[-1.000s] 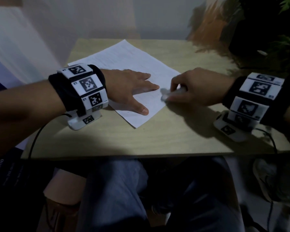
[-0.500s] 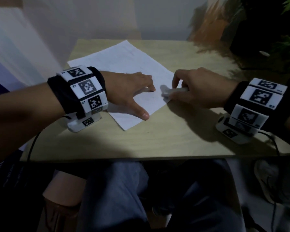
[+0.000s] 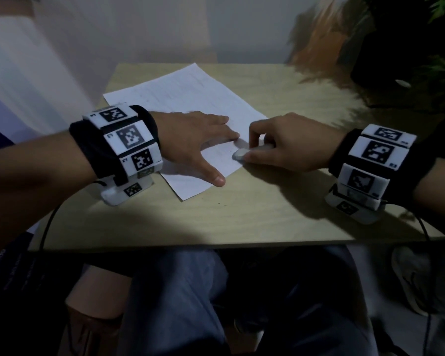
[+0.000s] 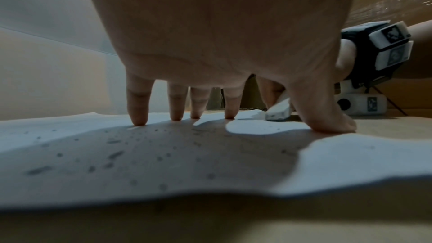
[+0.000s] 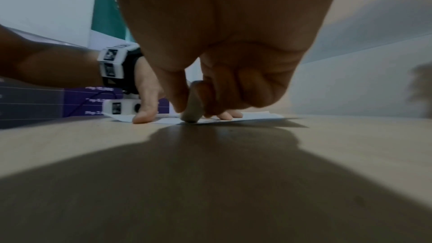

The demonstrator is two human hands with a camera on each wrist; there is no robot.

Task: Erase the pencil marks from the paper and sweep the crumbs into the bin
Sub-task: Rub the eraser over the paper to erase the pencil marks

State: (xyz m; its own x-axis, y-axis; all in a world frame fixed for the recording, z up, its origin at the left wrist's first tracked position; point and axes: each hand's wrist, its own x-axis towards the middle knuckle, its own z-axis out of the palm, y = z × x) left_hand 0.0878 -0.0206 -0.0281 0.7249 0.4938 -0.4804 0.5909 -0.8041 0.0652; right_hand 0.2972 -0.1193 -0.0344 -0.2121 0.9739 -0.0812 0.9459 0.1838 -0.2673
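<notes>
Head view shows a light wooden tabletop [image 3: 280, 211] with a white sheet of paper [image 3: 180, 91] lying on it. The paper sits turned at a slant. One corner points to the far edge of the tabletop and another corner points to the near edge. The sheet lies more on the left half of the tabletop.

The left hand [image 3: 190, 140] lies flat on the paper. Its fingers are straight and spread, and the tips press down on the sheet. The thumb [image 3: 217, 179] presses near the paper's near corner. This hand holds nothing; it only presses the paper down. In the left wrist view, the four fingertips [image 4: 138, 119] and the thumb touch the paper, and many small dark crumbs [image 4: 112, 154] lie scattered on the sheet under the palm.

The right hand [image 3: 290, 143] has its fingers curled around a white eraser [image 3: 238, 154]. The thumb and the first fingers pinch it. The eraser is tilted, and its low end touches the paper right at the sheet's right edge, just beside the left hand's pointer finger. In the right wrist view, the eraser [image 5: 192, 106] sticks down between the thumb and the curled fingers and meets the edge of the paper [image 5: 254, 116].

Both wrists wear black bands with white blocks that have black square patterns on them. A dark plant [image 3: 421, 47] stands past the far right corner of the tabletop. The bin cannot be seen in any view.
</notes>
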